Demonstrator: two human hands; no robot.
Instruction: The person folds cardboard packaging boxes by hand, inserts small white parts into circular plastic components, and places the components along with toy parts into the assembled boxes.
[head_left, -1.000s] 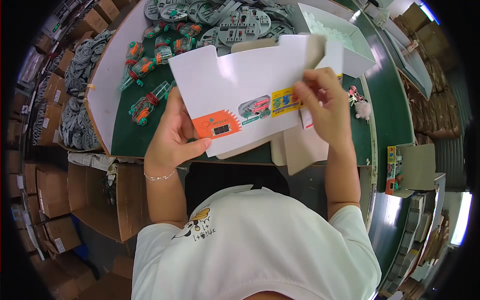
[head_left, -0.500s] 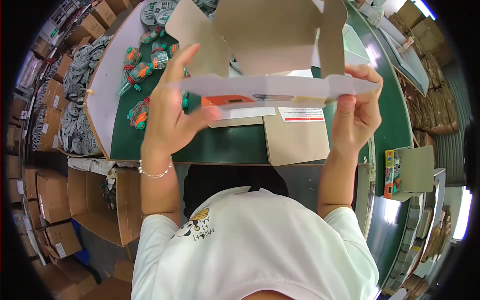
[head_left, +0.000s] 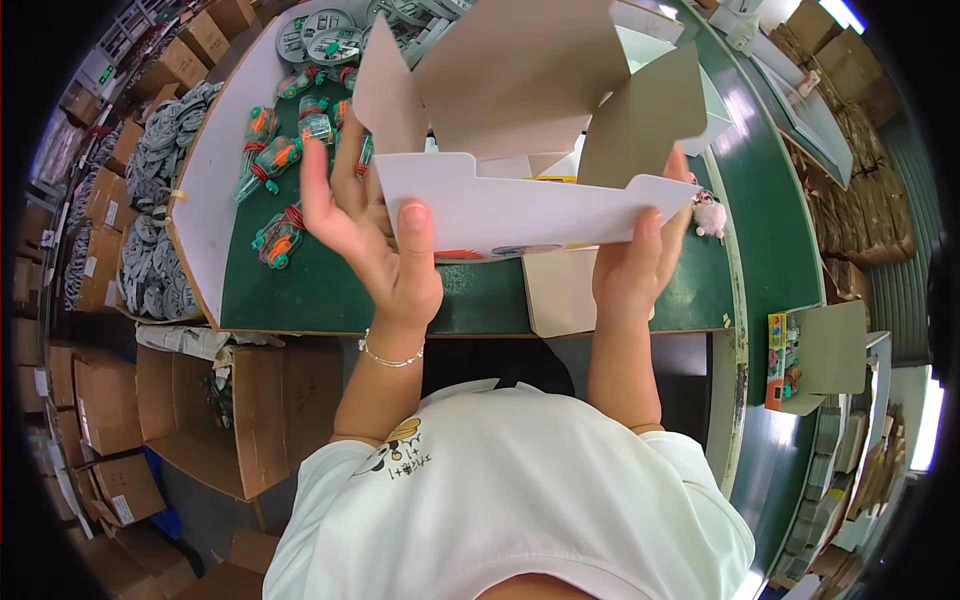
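Observation:
Between my hands an open cardboard box (head_left: pixel 520 210) is held above the green table, brown inside with a white front panel and its flaps raised. My left hand (head_left: pixel 385 240) grips its left end, thumb pressed on the front panel and the other fingers spread behind. At the opposite end my right hand (head_left: pixel 640 255) is closed on the side, thumb on the front and fingers around the corner. Orange and blue print shows along the panel's lower edge. Beneath the box a flat brown cardboard piece (head_left: pixel 560 295) lies partly hidden.
Several clear-and-green toys (head_left: pixel 278 240) with red cords lie on the green table (head_left: pixel 480 300) at left. Grey round parts (head_left: pixel 335 45) are heaped at the back. A filled box (head_left: pixel 800 355) stands at the right edge, and an open carton (head_left: pixel 205 410) is below left.
The box has tipped so that more of its inside and front panel shows. My left hand moved right and took hold of its left end; my right hand shifted inward and lower.

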